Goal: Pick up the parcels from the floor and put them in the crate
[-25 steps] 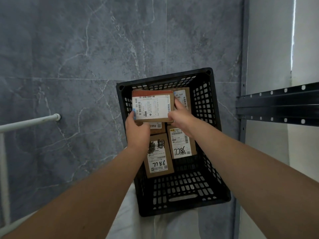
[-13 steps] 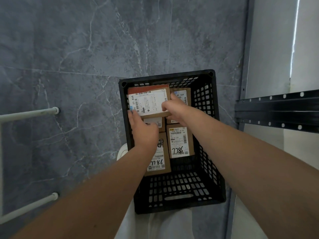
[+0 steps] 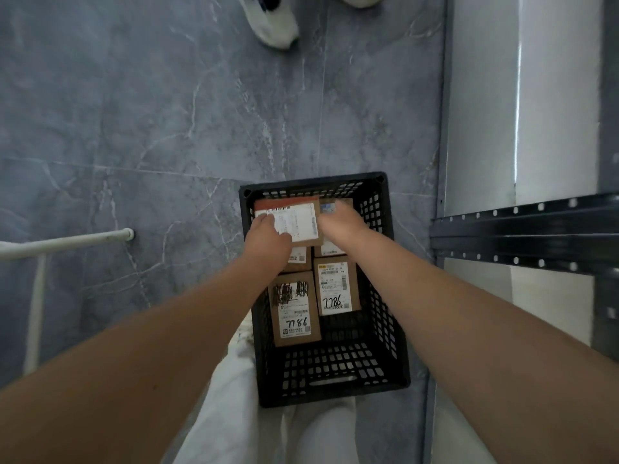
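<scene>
Floor: grey marbled tile, on which the black crate is stood.
Left hand: the left end of the labelled parcel is pinched, thumb on the label.
Right hand: laid at the parcel's right end. It is blurred, so its hold cannot be told.
Parcel axis: run left to right between both hands, label up, over the crate's far row.
Beneath: boxes marked 7786 are laid flat.
Judged: a straight lowering is called for.

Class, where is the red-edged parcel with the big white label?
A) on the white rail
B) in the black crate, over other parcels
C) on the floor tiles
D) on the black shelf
B: the red-edged parcel is inside the black crate, overlapping other parcels, left hand holding it.
</scene>
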